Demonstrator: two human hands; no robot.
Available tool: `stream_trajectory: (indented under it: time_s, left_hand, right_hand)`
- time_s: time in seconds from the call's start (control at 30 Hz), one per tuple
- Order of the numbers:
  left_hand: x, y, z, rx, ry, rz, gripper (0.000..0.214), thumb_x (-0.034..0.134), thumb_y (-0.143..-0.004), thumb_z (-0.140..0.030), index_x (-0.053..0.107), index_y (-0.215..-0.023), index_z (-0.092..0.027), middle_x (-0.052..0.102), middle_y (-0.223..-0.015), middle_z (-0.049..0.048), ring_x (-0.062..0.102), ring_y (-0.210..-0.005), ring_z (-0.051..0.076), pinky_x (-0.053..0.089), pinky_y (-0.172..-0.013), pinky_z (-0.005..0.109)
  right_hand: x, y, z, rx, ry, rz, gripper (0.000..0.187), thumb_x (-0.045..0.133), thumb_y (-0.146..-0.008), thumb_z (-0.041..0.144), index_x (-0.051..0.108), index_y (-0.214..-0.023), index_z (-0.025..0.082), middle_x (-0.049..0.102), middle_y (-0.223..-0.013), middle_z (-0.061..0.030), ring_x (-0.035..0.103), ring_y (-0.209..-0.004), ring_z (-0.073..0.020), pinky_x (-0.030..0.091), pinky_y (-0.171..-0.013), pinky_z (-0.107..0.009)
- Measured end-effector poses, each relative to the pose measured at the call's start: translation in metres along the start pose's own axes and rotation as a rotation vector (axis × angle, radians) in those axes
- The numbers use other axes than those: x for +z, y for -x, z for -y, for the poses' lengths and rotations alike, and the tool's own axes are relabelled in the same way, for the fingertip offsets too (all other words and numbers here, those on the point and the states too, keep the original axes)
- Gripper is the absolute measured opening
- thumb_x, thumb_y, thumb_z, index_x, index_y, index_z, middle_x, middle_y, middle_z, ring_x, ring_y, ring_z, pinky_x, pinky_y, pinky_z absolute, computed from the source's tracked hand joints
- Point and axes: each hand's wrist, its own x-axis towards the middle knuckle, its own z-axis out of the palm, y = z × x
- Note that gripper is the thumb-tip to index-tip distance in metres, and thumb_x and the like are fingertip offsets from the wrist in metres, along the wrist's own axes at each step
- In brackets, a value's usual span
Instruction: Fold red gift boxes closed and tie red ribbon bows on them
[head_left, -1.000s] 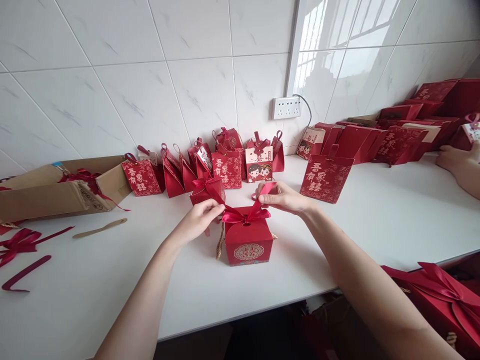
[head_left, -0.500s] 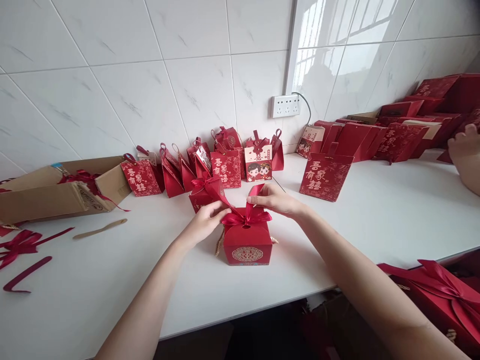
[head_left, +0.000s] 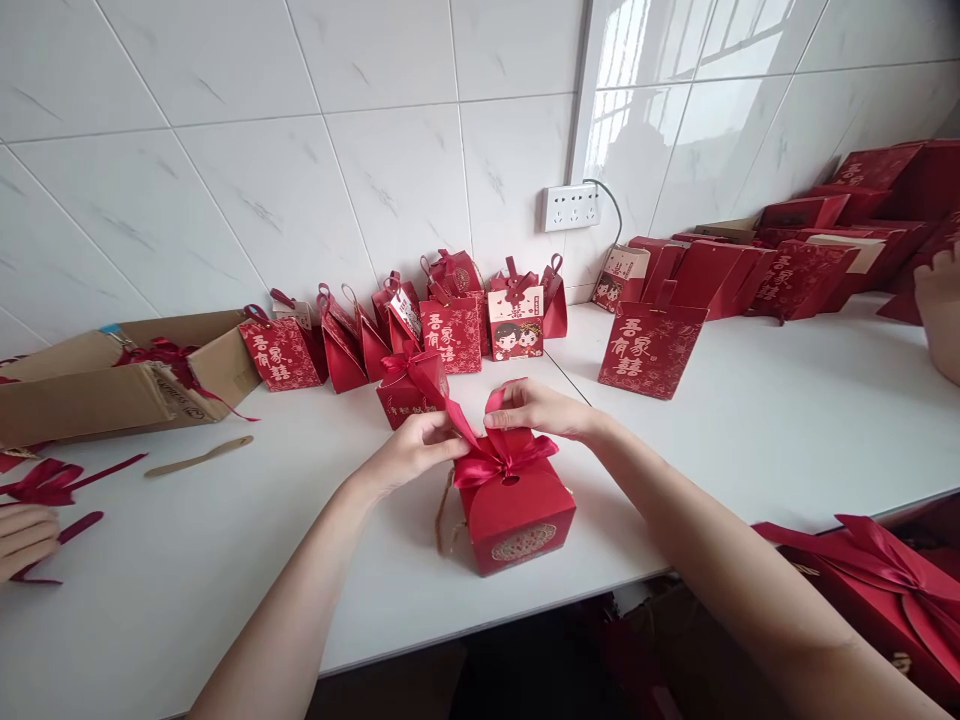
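Note:
A red gift box [head_left: 521, 505] with a round gold emblem on its front stands, turned at an angle, near the table's front edge. On its top is a red ribbon bow [head_left: 506, 460], and rope handles hang at its sides. My left hand [head_left: 420, 445] is closed, pinching one ribbon tail at the back left of the bow. My right hand [head_left: 536, 408] is also closed, with the other ribbon tail between thumb and fingers. Just behind my left hand sits a second red box [head_left: 409, 400] with a ribbon on top.
Along the tiled wall stand several small red gift bags [head_left: 450, 330]. At left are an open cardboard carton [head_left: 82, 400], a flat wooden stick [head_left: 199, 457] and another person's hand [head_left: 26, 540] on loose ribbon. More red boxes [head_left: 802, 275] are piled at right, near another hand [head_left: 937, 300].
The gift box has turned and shifted toward me and to the right, its bow with it. My right hand has lowered slightly. Another person's hand has come in at the left.

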Motion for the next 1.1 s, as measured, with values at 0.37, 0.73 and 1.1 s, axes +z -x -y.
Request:
stream_trajectory:
  time_s: [0.37,0.73,1.1]
  left_hand:
    - [0.006,-0.002,0.009,-0.059,0.104,0.095,0.027,0.07,-0.074,-0.037,0.066,-0.089,-0.015,0.068,-0.091,0.0039,0.06,-0.091,0.019,0.044,-0.081,0.027]
    - [0.004,-0.001,0.011,-0.022,0.344,0.107,0.028,0.076,-0.065,-0.024,0.059,-0.087,-0.017,0.06,-0.086,0.0024,0.055,-0.076,0.013,0.038,-0.066,0.023]
    - [0.003,-0.002,0.009,-0.055,0.243,0.04,0.03,0.076,-0.066,-0.041,0.062,-0.072,-0.014,0.066,-0.085,0.0064,0.058,-0.077,0.016,0.042,-0.072,0.028]
  right_hand:
    - [0.002,-0.003,-0.005,0.068,-0.02,0.081,0.034,0.075,-0.067,0.044,0.066,-0.074,0.013,0.056,-0.063,0.0027,0.048,-0.059,-0.008,0.036,-0.055,-0.022]
    - [0.001,-0.003,-0.003,0.073,0.045,0.104,0.041,0.073,-0.066,0.051,0.066,-0.076,0.012,0.052,-0.059,0.0043,0.043,-0.057,-0.0074,0.031,-0.053,-0.021]
    - [0.001,-0.003,-0.001,0.066,0.026,0.094,0.039,0.074,-0.065,0.049,0.065,-0.073,0.013,0.053,-0.06,0.0034,0.046,-0.059,-0.008,0.035,-0.055,-0.021]
